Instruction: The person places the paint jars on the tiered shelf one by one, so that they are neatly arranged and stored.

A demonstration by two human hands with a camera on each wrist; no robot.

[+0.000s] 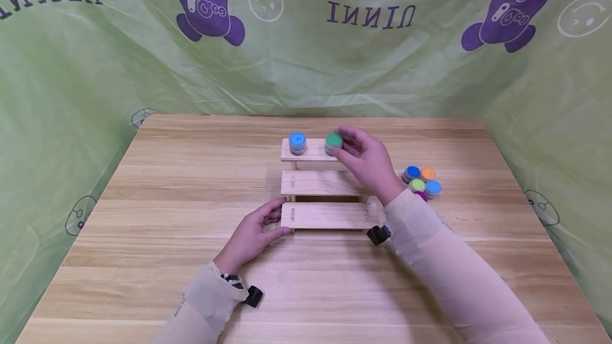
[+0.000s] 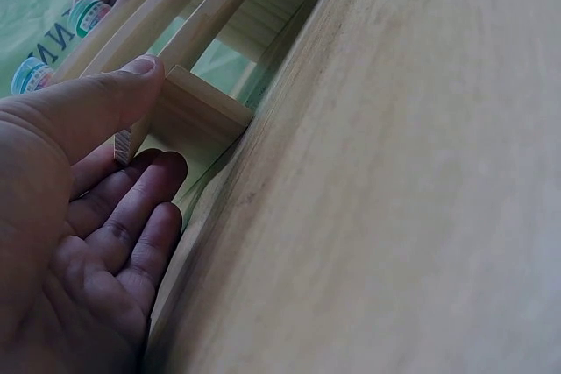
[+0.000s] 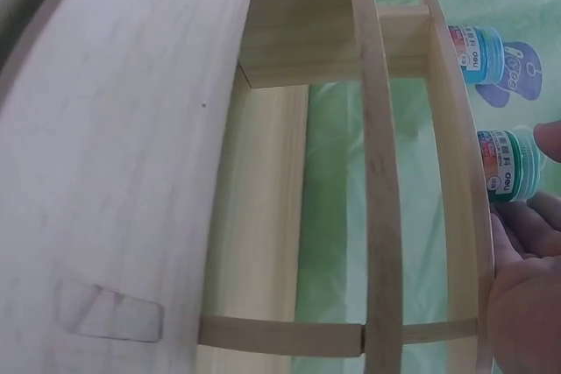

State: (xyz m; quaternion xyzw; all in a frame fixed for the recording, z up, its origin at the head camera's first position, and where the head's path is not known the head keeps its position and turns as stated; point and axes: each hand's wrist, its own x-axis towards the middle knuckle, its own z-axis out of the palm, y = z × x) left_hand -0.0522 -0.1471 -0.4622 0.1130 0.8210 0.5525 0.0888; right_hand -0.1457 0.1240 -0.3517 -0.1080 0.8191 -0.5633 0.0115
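Note:
A three-step wooden shelf (image 1: 330, 215) stands on the table. The left hand (image 1: 251, 239) grips the left end of its lowest step; in the left wrist view the thumb (image 2: 131, 81) lies on the board's edge, with the other fingers curled beside it. On the top step, the right hand (image 1: 370, 161) holds a green-lidded jar (image 1: 333, 143) between thumb and fingers. The same green jar (image 3: 508, 165) stands upright against the top board in the right wrist view. A blue-lidded jar (image 1: 297, 143) stands at the top step's left end, untouched.
Right of the shelf, beside the right forearm, several jars stand grouped: dark blue (image 1: 411, 174), orange (image 1: 428, 174), light green (image 1: 417, 185), light blue (image 1: 433, 189) and a purple one (image 1: 422, 195) partly hidden by the sleeve. Green printed cloth (image 1: 306, 84) surrounds the table.

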